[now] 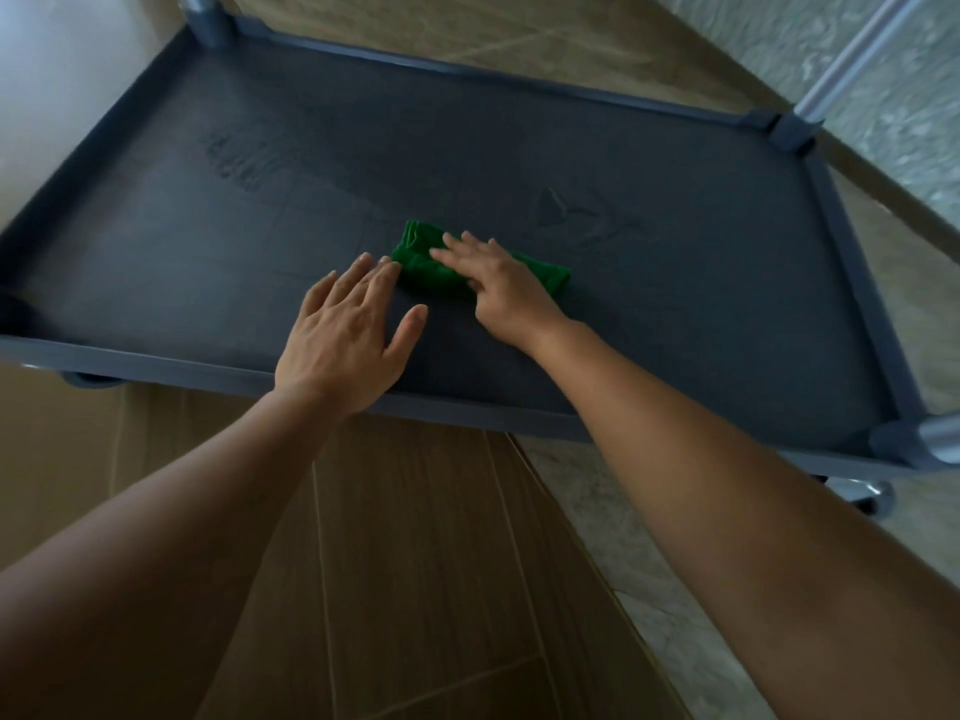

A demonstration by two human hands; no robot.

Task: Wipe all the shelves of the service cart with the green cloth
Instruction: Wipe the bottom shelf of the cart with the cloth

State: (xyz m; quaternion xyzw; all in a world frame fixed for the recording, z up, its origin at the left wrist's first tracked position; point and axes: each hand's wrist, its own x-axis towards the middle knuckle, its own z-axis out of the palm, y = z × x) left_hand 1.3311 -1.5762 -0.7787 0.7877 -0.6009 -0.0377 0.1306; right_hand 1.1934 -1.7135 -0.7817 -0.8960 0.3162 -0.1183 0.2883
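A dark grey cart shelf [208,241] with a raised rim fills the upper half of the head view. The green cloth [423,265], folded into a small pad, lies near the shelf's middle. My right hand [498,288] lies flat on the cloth with its fingers straight, covering the cloth's middle. My left hand [345,330] rests flat on the bare shelf just left of the cloth, its fingertips touching the cloth's left edge. Faint wet streaks show on the shelf at the back left and to the right of the cloth.
Metal uprights rise from the far left corner [205,13] and the far right corner [831,80] of the cart. A caster wheel [872,498] shows under the near right corner. Wood-look floor [415,563] lies below me, pale tile [649,589] to the right.
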